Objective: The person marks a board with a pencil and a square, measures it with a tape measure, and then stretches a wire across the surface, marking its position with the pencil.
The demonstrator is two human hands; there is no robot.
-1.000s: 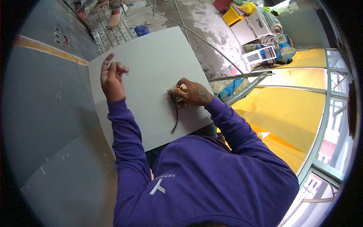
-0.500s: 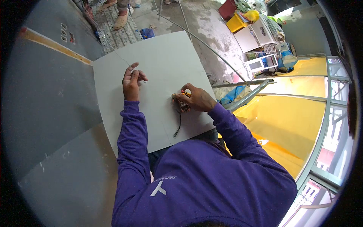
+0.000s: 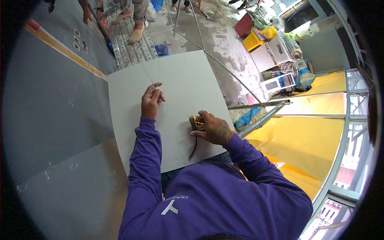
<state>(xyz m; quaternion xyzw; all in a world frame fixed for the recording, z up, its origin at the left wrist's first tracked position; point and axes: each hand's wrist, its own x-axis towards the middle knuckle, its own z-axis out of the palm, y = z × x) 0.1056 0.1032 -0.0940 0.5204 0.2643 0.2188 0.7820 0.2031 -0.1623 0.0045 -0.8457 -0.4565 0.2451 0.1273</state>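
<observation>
A large white board [image 3: 176,88] lies in front of me, with faint lines on its surface. Over its left half, my left hand [image 3: 151,102] is closed in a pinch on a thin wire [image 3: 148,74], which runs up past the far edge of the board. My right hand [image 3: 216,129] grips an orange and black tape measure [image 3: 197,123] over the right part of the board. A dark wrist strap [image 3: 193,149] hangs from the tape measure toward the near edge. No drawn-out blade shows.
A grey wall [image 3: 56,104] with a wooden strip [image 3: 68,50] stands at left. Beyond the board is a perforated metal plank [image 3: 130,48] with a person's feet on it. Metal scaffold tubes [image 3: 260,126] cross at right, before yellow sheeting [image 3: 300,138]. Another person's hand [image 3: 87,15] shows at upper left.
My view has shifted, so the board sits lower. My right hand has turned and now grips the tape measure's body from the side. The left hand still pinches the wire.
</observation>
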